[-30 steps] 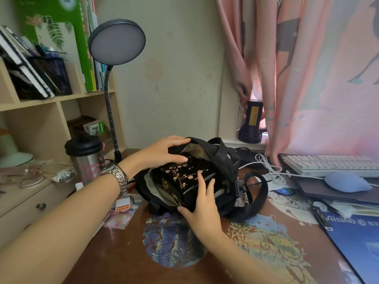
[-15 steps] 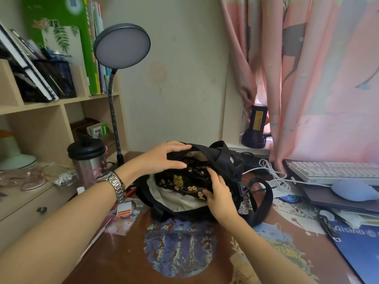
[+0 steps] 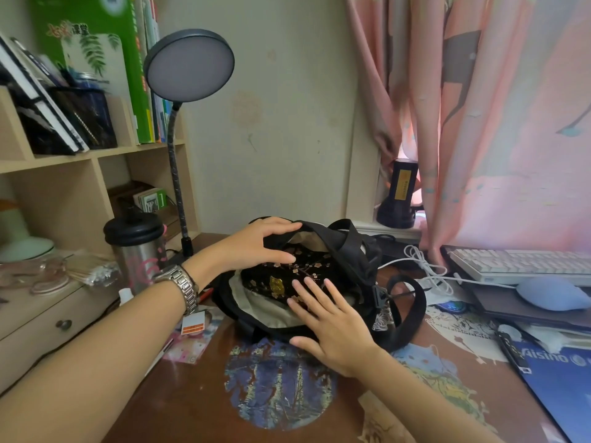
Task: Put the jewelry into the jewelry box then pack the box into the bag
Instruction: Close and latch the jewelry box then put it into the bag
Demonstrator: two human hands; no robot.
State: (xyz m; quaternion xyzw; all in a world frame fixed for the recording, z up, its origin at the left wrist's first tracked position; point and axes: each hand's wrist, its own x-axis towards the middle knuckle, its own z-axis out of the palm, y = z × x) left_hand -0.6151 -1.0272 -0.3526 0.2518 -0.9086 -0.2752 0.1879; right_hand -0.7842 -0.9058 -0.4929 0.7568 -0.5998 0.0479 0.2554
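I am pressing the jewelry box [image 3: 294, 272] down into the open black bag [image 3: 351, 251] on the surface, my right hand [image 3: 332, 327] lying flat with straight fingers on its front edge. My left hand [image 3: 256, 247] is gripping the bag's rim, fingers curled, holding the mouth wide. I am pushing evenly so the lining does not snag the box corners.

A: Bag [image 3: 351, 247]? Matt black cloth, beige fabric lining. Jewelry box [image 3: 297, 273] glossy black lacquer, gold clasp.
B: Desk [image 3: 192, 410] polished brown wood. Tumbler [image 3: 140, 260] brushed metal, black plastic lid. Watch [image 3: 179, 282] shiny metal links.
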